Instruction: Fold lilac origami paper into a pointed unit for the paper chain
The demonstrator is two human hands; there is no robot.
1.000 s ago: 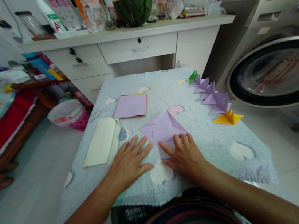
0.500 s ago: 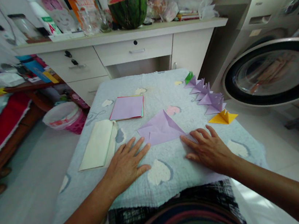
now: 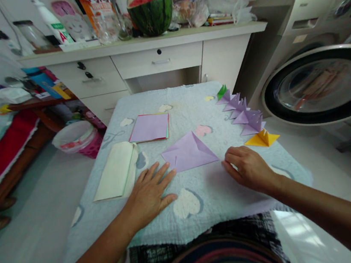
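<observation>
One folded purple paper (image 3: 193, 153) is lying flat near the middle of the cloth-covered table (image 3: 217, 201), its long axis running roughly left to right, its peak pointing away from the person and its sharp right corner pointing toward the right hand (image 3: 250, 167). The left hand (image 3: 151, 189) is resting open, palm down, fingers fanned, its index fingertip lying at the paper's near left corner. The right hand is curling its fingers inward just beyond the right corner; whether it is gripping anything, I cannot tell. Beyond the paper, one stack of square sheets (image 3: 149, 127) is sitting, and one pale green folded piece (image 3: 115, 170) is lying left of the left hand. Along the table's right edge, one green fold (image 3: 222, 92), overlapping purple folds (image 3: 247, 117), apparently four, and one yellow fold (image 3: 262, 139) are forming a row.
</observation>
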